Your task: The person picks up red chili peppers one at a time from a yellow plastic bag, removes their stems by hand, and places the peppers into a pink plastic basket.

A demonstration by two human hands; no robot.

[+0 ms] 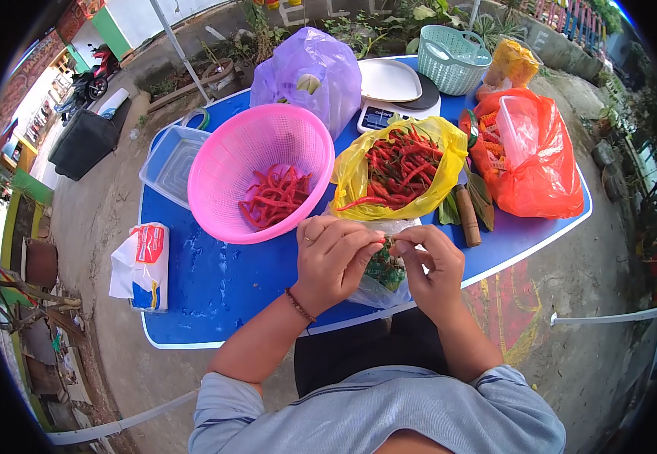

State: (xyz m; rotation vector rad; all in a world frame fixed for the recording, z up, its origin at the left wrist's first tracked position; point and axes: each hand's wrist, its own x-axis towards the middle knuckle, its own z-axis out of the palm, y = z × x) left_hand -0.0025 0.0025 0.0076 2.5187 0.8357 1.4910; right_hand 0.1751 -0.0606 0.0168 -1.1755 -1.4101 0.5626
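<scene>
My left hand point(333, 256) pinches the red end of a chili point(380, 240), most of which is hidden by the fingers. Close on its right, my right hand point(428, 265) has thumb and forefinger pressed together at the chili's green stem end. Below the hands lies a clear plastic bag point(383, 274) with green bits inside. A yellow bag point(455, 144) full of red chilies point(404, 168) stands open just beyond them. To the left, a pink mesh basket point(230, 151) is tilted and holds several red chilies point(279, 197).
On the blue table point(211, 284) are a tissue pack point(149, 265), a clear container point(177, 166), a purple bag point(309, 68), a scale point(377, 119), a green basket point(449, 68), an orange-red bag point(544, 181) and a wooden handle point(467, 218). A table edge runs close to my body.
</scene>
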